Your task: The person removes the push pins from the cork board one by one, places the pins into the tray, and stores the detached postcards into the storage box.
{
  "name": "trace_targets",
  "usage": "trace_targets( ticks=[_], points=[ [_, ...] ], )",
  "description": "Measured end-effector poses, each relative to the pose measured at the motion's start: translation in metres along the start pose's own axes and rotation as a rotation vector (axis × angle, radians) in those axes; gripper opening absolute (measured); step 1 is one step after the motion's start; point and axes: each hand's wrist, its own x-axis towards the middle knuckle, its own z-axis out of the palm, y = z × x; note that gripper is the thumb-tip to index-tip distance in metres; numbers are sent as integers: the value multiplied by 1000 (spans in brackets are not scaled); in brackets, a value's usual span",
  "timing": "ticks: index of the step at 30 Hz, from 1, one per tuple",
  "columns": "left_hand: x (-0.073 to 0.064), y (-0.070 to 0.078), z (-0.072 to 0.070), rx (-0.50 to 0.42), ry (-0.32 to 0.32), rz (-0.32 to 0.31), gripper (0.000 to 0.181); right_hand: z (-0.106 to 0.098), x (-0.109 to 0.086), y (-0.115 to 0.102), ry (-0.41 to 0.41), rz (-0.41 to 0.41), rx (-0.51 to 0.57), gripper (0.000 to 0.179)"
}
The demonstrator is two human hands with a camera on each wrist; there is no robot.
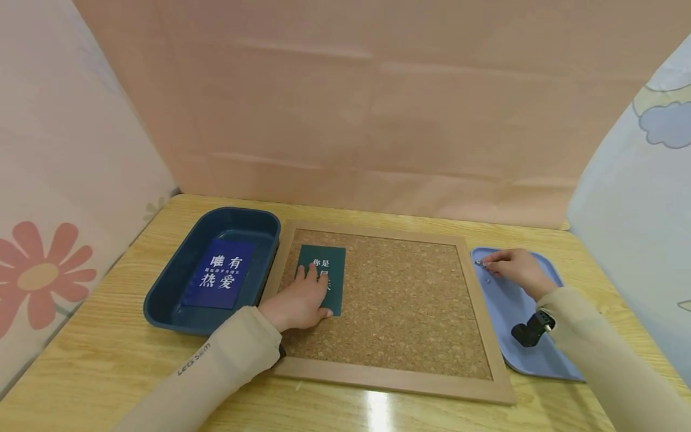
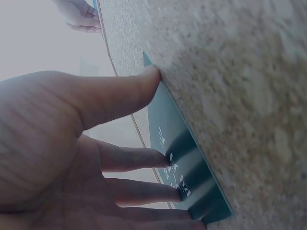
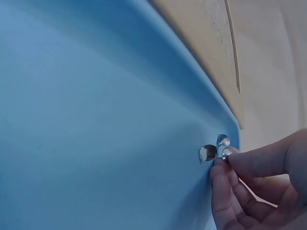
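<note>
On the left part of a framed cork board [image 1: 405, 300] lies a dark green card [image 1: 336, 264] with white characters. My left hand [image 1: 302, 297] rests on this card with fingers spread, the fingertips on its face and the thumb at its near edge. Over the far left corner of a blue tray [image 1: 518, 324], my right hand [image 1: 515, 270] pinches a silver thumbtack [image 3: 227, 153] between thumb and fingers. Two more silver tacks [image 3: 207, 153] lie in the tray right beside those fingertips.
A dark blue bin [image 1: 162, 300] stands left of the board, with a blue card [image 1: 218, 273] with white characters inside. The tray sits along the board's right edge. Behind the wooden table [image 1: 97, 372] hangs a peach-coloured sheet [image 1: 378, 120], and patterned sheets flank both sides.
</note>
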Motion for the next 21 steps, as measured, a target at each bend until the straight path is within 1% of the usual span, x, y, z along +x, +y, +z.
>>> trace_targets(
  ticks=[11,17,21],
  points=[
    [-1,-1,1,-1,1,9,68,1,-6,-1,1,-25,-51,35],
    [0,0,0,9,13,13,68,-4,-8,-5,32,-36,-153,31],
    [1,0,-1,17,5,5,69,-6,-8,-7,33,-59,-202,30]
  ],
)
